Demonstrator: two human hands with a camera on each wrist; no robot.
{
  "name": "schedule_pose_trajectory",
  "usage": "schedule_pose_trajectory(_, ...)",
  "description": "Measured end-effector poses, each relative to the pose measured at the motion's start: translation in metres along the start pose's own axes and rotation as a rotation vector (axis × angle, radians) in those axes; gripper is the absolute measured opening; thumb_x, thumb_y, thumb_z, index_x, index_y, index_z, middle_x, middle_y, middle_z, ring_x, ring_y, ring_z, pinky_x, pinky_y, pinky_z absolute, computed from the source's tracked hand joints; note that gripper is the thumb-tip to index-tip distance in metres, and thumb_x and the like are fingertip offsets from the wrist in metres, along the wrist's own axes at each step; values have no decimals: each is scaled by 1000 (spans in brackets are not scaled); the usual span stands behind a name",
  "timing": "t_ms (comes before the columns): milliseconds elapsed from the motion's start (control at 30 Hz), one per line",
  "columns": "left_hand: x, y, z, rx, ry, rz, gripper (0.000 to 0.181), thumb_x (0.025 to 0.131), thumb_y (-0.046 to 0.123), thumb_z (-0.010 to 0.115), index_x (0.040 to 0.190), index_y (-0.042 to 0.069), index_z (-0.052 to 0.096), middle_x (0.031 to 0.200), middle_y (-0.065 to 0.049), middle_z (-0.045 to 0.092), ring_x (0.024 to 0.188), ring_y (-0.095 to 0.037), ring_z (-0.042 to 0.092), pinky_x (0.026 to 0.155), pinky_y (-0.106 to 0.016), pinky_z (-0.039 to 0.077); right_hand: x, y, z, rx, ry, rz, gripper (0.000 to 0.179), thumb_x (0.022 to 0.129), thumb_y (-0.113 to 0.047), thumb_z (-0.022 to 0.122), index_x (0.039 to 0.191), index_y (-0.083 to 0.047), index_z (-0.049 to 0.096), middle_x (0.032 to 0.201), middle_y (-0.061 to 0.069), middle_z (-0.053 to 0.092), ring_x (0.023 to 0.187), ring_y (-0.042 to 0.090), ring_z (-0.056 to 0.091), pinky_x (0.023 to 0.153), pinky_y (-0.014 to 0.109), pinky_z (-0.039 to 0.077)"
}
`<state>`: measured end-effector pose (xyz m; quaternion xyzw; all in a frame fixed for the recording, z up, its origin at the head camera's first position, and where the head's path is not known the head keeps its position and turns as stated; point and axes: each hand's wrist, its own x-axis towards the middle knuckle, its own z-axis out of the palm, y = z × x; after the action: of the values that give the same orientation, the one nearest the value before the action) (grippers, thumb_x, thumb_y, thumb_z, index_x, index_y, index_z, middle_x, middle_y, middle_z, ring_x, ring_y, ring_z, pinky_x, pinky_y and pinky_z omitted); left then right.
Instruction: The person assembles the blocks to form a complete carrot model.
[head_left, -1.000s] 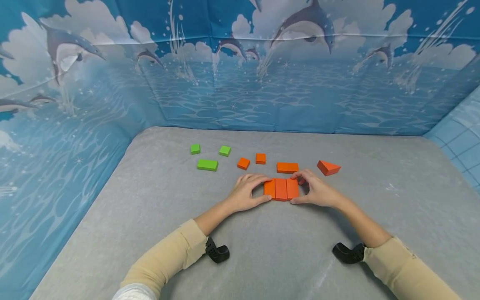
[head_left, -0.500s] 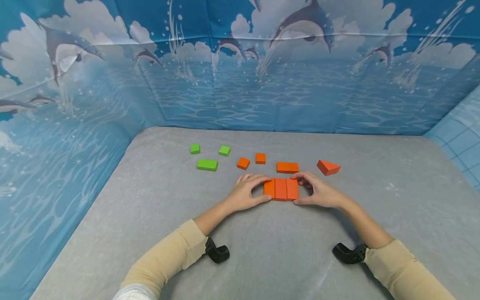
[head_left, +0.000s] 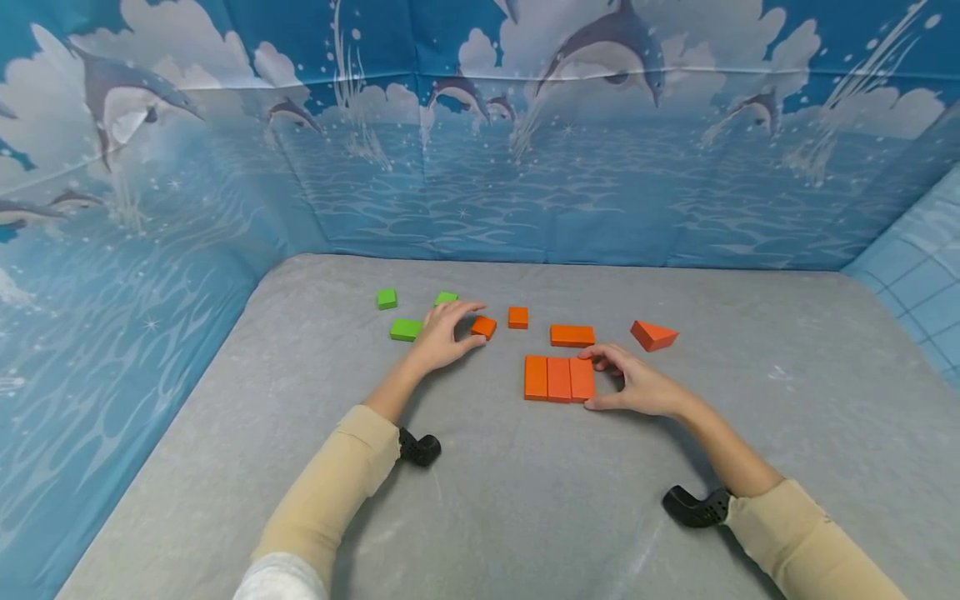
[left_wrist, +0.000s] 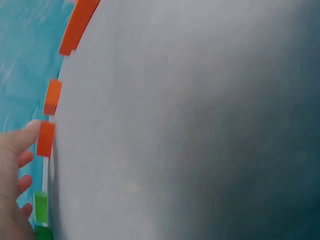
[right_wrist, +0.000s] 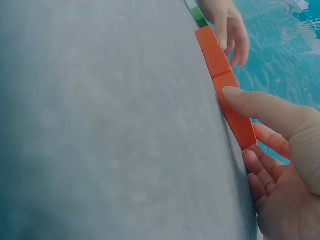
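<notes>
head view: three orange blocks lie flat on the grey worktop (head_left: 480, 517), long sides together, forming one row: left block (head_left: 536, 378), middle block (head_left: 558, 380) and right block (head_left: 582, 380).

right hand (head_left: 637, 388): grip is pinched on the right block, thumb at the near end, fingertips at the far end. the right wrist view shows this thumb against the near face.

left hand (head_left: 441, 337): grip is spread loosely, away from the row, with thumb and forefinger on either side of the near square (head_left: 483, 327) (contact cannot be told). the far square (head_left: 518, 317), also orange, lies just to the right of it.

other parts: the orange bar (head_left: 572, 336) lies crosswise just beyond the row. the wedge (head_left: 654, 335), orange, lies to the right of the bar, beyond the right hand. the left green square (head_left: 386, 298) lies well to the left. the green bar (head_left: 405, 331) and right green square (head_left: 446, 297) are partly hidden by the left hand.

surroundings: a blue backdrop (head_left: 450, 200), printed with dolphins, stands behind the worktop. black mounts (head_left: 696, 507) project at both wrists, beside beige sleeves (head_left: 330, 483).
</notes>
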<state>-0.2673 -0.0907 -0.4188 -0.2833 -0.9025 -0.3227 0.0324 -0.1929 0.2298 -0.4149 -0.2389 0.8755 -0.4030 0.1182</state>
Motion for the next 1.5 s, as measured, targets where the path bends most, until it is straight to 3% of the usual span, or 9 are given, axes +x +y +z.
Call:
schedule_pose_trajectory(233, 2, -5, -5, 92, -103, 14, 45, 90, 27, 59, 132, 12, 49, 135, -6, 47, 125, -26, 37, 104, -48, 18, -1, 0, 0, 3, 6, 5, 64, 75, -23, 76, 127, -6, 44, 124, 11, 45, 107, 23, 42, 89, 36, 36)
schedule_pose_trajectory(567, 3, -3, -2, 142, -100, -12, 35, 91, 26, 56, 123, 14, 54, 128, -3, 53, 121, -23, 41, 103, -45, 21, -1, 2, 0, 15, -2, 8, 63, 75, -24, 76, 127, -6, 44, 125, 11, 45, 108, 24, 42, 90, 37, 35)
schedule_pose_trajectory(700, 1, 10, 0, 111, -74, 18, 34, 89, 28, 59, 120, 13, 56, 122, -3, 56, 119, -21, 43, 103, -45, 22, 0, 2, 0, 12, -3, 10, 64, 75, -24, 76, 127, -6, 44, 125, 11, 45, 108, 24, 42, 91, 38, 35)
schedule_pose_trajectory(800, -4, 27, 4, 62, -56, 73, 34, 88, 29, 61, 118, 13, 57, 116, -1, 58, 115, -20, 45, 102, -44, 24, 0, 2, 0, 11, -4, 11, 64, 76, -25, 75, 127, -6, 43, 126, 11, 45, 108, 24, 42, 91, 39, 35)
schedule_pose_trajectory(1067, -31, 72, 23, -48, -54, 187, 33, 84, 28, 67, 111, 11, 60, 108, 0, 61, 105, -15, 49, 99, -40, 30, -2, 2, 0, 37, 5, -13, 63, 75, -24, 76, 127, -7, 44, 126, 11, 45, 107, 23, 42, 90, 31, 35)
schedule_pose_trajectory(1267, -46, 83, 38, 15, -74, 258, 33, 82, 32, 68, 108, 12, 61, 104, 1, 60, 99, -14, 49, 97, -37, 32, -2, 3, 1, 32, 11, -23, 62, 76, -23, 75, 127, -6, 44, 125, 11, 45, 107, 23, 42, 89, 30, 35)
schedule_pose_trajectory(1500, -50, 86, 47, 153, -87, 286, 34, 85, 37, 64, 109, 14, 61, 107, 2, 58, 101, -13, 49, 98, -36, 32, -2, 2, 1, 27, 12, -19, 62, 76, -24, 75, 127, -7, 44, 125, 11, 45, 107, 23, 42, 89, 32, 35)
